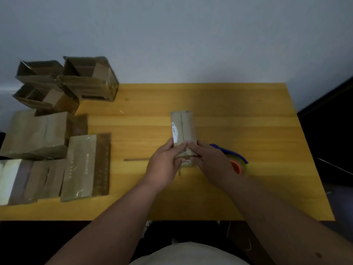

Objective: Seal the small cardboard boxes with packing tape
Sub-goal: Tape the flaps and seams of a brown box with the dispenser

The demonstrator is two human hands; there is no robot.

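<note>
Cardboard box [183,129] lies mid-table [248,115], near end gripped by left hand [164,165] and right hand [212,163], fingers curled round it. Tape dispenser [236,159] sits just right. Flat and open boxes [57,119] are stacked far left.

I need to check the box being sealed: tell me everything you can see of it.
The small cardboard box is brown and oblong, lying on the yellow table with its long axis pointing away from the person. Its top flaps are closed along a centre seam, with a white label at the left edge. Both hands, left and right, grip its near end.
</note>
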